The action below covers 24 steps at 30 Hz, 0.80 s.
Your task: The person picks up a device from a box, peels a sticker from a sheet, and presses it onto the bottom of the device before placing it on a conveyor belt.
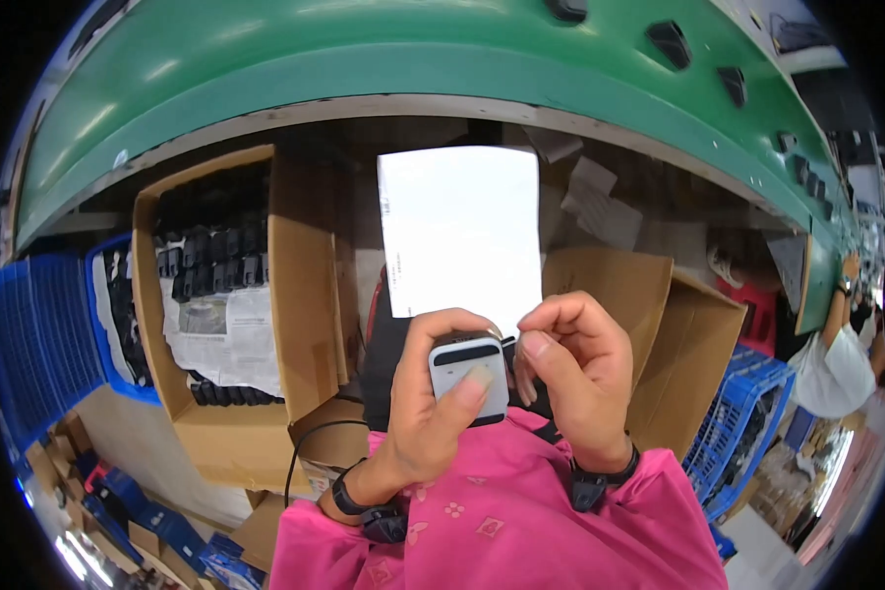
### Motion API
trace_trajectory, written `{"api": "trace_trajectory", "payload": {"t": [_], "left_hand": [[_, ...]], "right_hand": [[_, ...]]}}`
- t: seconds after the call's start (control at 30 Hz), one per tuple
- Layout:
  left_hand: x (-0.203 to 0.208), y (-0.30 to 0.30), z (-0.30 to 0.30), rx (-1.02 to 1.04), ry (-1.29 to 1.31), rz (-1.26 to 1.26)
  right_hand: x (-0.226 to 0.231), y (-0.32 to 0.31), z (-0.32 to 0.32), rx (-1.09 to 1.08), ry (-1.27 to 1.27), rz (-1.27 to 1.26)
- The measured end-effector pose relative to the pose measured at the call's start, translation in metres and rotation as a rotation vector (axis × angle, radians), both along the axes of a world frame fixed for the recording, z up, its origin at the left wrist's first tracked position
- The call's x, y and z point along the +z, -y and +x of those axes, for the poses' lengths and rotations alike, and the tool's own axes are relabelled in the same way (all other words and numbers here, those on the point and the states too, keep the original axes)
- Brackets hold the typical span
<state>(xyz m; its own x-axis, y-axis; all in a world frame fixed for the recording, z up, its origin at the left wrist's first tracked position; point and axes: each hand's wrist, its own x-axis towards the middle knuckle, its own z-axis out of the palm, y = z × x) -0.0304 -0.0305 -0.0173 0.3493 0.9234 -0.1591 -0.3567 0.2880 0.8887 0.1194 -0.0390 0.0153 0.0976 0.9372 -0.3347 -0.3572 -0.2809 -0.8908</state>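
One grey device [448, 375] in the left hand [425, 408], in front of the pink top [521, 501]: fingers wrapped round its sides, thumb on the front face. Right hand [590, 379] just beside the device's upper right corner, thumb and index held narrow; can't tell if anything is pinched between them. White sheet [462, 231] just beyond the device. Open carton [302, 285] on the left has rows of black parts [199, 251] and newspaper [216, 344] in it. Green table [364, 69] across the far side, more black pieces [670, 44] on top
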Motion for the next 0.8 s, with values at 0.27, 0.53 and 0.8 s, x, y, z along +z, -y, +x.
{"api": "trace_trajectory", "payload": {"t": [0.27,0.53,0.8], "left_hand": [[-0.036,-0.04,-0.033,0.404,-0.187,-0.045],[-0.171,-0.091,-0.248,1.262,-0.303,-0.247],[-0.225,-0.106,-0.455,1.191,-1.666,-0.224]], "right_hand": [[-0.038,-0.012,-0.005,-0.046,0.406,-0.004],[-0.147,-0.038,0.073,-0.1,0.923,-0.014],[-0.124,-0.059,0.026,0.28,0.639,-0.349]]}}
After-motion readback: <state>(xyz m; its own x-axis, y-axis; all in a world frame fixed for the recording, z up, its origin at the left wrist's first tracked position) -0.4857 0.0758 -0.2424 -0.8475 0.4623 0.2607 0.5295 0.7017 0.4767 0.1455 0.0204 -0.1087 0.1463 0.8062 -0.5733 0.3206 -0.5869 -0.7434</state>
